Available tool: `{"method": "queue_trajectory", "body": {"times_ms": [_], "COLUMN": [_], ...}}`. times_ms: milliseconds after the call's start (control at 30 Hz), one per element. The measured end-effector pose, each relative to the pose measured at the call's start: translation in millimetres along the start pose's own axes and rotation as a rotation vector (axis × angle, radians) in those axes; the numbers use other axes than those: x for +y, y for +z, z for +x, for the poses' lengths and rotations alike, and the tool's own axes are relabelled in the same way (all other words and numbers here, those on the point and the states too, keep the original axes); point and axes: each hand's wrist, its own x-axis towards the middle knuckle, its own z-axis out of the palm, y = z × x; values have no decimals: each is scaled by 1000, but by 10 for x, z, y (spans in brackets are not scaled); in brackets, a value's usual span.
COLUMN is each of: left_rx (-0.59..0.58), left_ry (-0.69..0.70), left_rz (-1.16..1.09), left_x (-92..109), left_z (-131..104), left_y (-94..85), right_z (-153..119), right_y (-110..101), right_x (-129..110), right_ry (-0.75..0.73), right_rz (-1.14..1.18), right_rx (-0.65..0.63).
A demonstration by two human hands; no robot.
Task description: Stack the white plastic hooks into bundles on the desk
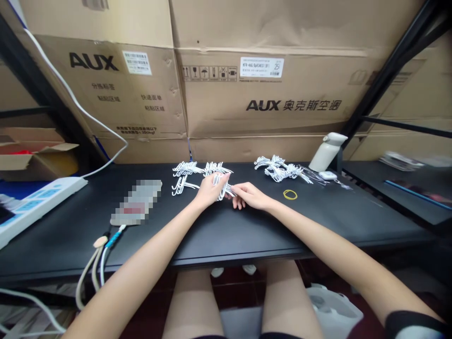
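My left hand [209,190] is closed around a small bundle of thin white hooks [221,192] above the black table. My right hand [250,196] pinches the right end of the same bundle; exactly what lies between its fingertips is too small to make out. Beside and behind my left hand lie more white hooks in rows: one group at the back left [185,168], one behind the hand [216,168], and a smaller one [181,185] to its left. A larger heap of white hooks [276,170] is farther right. A yellow rubber band [290,194] rests right of my right hand.
A blurred-out phone [138,202] with a cable lies left. Beyond it sits a white power strip [38,207] and an open carton [35,150]. A white bottle [326,151] stands back right, near a small white device [328,175]. Large cardboard [219,113] walls the back.
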Motion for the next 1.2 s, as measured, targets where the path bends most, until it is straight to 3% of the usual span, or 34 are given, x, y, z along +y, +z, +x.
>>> {"method": "queue_trajectory", "body": {"times_ms": [400, 567, 733, 1033, 1200], "left_rx": [-23, -59, -109, -141, -93], "left_ry": [-51, -32, 0, -15, 84], "left_rz": [-4, 31, 93, 103, 268], "left_x": [-15, -11, -14, 26, 57], "left_z": [15, -9, -37, -36, -8], "left_y": [3, 5, 13, 0, -52], "right_z": [-56, -38, -57, -78, -70], "right_y": [38, 42, 13, 25, 43], "right_x": [-21, -37, -56, -30, -28], "right_ry": [-79, 10, 26, -13, -13], "right_rz": [-170, -48, -83, -149, -118], "right_rx": [124, 35, -76, -61, -71]}}
